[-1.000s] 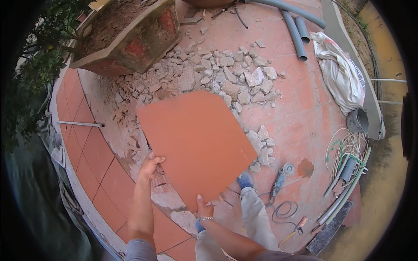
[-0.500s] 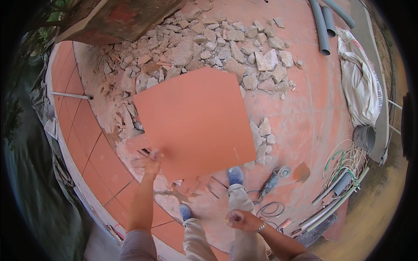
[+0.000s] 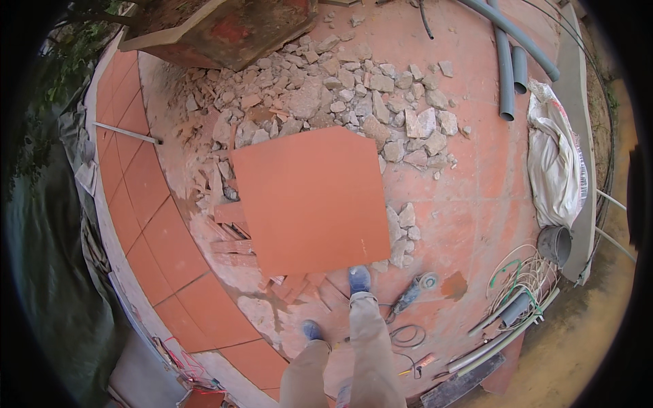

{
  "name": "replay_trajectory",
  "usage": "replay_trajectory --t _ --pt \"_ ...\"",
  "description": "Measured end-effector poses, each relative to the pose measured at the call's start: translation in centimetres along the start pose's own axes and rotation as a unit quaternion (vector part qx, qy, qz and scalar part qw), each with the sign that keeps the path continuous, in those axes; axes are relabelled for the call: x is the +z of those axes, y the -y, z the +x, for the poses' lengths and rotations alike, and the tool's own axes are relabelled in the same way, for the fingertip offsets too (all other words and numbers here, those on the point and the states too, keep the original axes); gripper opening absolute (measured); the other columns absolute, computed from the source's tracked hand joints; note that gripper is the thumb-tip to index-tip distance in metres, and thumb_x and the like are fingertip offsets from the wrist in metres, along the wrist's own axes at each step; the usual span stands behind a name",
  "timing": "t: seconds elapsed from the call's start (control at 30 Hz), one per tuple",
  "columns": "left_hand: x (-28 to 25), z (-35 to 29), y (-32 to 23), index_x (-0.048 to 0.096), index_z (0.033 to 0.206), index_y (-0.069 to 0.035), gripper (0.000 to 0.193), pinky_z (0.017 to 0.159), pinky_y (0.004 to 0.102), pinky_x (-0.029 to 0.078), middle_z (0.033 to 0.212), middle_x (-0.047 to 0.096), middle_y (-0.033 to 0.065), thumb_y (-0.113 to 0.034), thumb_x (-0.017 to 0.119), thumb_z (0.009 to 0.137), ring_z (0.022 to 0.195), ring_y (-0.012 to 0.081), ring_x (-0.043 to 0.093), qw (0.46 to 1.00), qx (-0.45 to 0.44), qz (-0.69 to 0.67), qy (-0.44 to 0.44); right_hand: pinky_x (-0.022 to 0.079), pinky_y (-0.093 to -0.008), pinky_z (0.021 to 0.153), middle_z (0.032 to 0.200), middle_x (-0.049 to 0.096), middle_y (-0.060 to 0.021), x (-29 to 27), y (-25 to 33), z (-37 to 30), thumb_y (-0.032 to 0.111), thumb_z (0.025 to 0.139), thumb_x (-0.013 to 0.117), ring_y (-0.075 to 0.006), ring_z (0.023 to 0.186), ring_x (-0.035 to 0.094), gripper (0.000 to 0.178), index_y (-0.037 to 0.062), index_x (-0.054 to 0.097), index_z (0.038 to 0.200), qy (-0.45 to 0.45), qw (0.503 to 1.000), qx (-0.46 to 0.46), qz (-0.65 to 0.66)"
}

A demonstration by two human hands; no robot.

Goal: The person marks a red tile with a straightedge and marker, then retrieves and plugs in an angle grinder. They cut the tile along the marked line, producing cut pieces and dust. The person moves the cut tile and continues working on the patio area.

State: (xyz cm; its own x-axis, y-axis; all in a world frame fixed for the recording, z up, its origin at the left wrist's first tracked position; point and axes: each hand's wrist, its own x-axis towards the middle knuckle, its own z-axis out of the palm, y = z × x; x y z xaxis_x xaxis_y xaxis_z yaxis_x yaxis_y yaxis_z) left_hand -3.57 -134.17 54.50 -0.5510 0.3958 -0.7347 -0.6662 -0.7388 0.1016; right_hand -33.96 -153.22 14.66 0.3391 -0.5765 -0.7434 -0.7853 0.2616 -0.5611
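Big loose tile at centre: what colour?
The tile is terracotta orange, almost uniform across its face; best seen in the head view.

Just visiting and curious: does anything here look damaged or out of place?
Yes. Broken rubble is strewn beside the planter, and snapped tile pieces lie beside the orange tile, whose far right corner looks cut off, breaking its square outline. A brown patch right of the grinder stands out like a stain.

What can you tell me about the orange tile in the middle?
The tile is a broad orange slab, apparently ceramic, with its top right corner cut slantwise and a small pale mark near the lower right. It lies roughly flat among rubble and broken tile pieces; its support underneath is hidden. Nothing visibly holds it.
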Motion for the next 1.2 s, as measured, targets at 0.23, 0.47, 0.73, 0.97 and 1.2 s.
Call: replay_trajectory --t 0.23,0.47,0.73,0.97,1.2 --pt "-4.3 2.4 0.3 0.072 0.121 -0.012 0.035 0.103 0.0363 0.048 0.112 0.074 0.0085 -0.034 0.07 0.093 0.112 0.0221 0.067 0.997 0.042 0.064 -0.034 0.057 -0.03 0.084 0.106 0.068 -0.008 -24.0 7.4 -31.2 0.008 0.101 0.063 -0.0146 0.092 0.069 0.024 -0.001 0.059 0.123 0.303 0.836 0.207 0.407" --pt "-36.5 10.9 -1.0 0.056 0.13 0.009 0.058 0.093 0.0463 0.051 0.123 0.061 0.0291 -0.029 0.075 0.09 0.115 0.0412 0.061 0.575 0.156 -0.025 -0.803 0.055 -0.0416 0.087 0.112 0.071 -0.0246 -15.6 -5.3 2.1 0.04 0.09 0.075 -0.0336 0.102 0.071 0.056 -0.0049 0.064 0.121 -0.195 0.981 0.016 0.014" --pt "-46.4 12.0 -3.1 0.068 0.112 0.009 0.045 0.083 0.0363 0.054 0.103 0.074 0.0191 -0.03 0.075 0.092 0.094 0.0239 0.07 0.564 0.32 -0.155 -0.745 0.054 -0.0471 0.08 0.098 0.072 -0.0253 -12.2 -6.1 6.9 0.033 0.084 0.078 -0.0417 0.092 0.069 0.046 -0.0015 0.069 0.113 -0.253 0.965 -0.07 -0.026" --pt "-49.4 6.3 0.0 0.074 0.101 0.007 0.033 0.07 0.0319 0.056 0.089 0.076 0.0132 -0.022 0.08 0.088 0.076 0.0178 0.071 0.554 0.323 -0.142 -0.754 0.054 -0.0469 0.075 0.089 0.072 -0.0222 -5.4 -4.4 5.8 0.034 0.082 0.081 -0.04 0.084 0.07 0.04 0.0034 0.072 0.107 -0.24 0.968 -0.066 -0.034" --pt "-50.9 8.5 0.9 0.07 0.113 0.008 0.038 0.076 0.0313 0.056 0.1 0.075 0.0137 -0.022 0.077 0.091 0.085 0.018 0.07 0.508 0.415 -0.218 -0.723 0.053 -0.0411 0.067 0.083 0.073 -0.0154 -2.3 -4.1 5.0 0.036 0.082 0.082 -0.0298 0.075 0.071 0.039 0.0045 0.073 0.104 -0.255 0.955 -0.138 0.071"
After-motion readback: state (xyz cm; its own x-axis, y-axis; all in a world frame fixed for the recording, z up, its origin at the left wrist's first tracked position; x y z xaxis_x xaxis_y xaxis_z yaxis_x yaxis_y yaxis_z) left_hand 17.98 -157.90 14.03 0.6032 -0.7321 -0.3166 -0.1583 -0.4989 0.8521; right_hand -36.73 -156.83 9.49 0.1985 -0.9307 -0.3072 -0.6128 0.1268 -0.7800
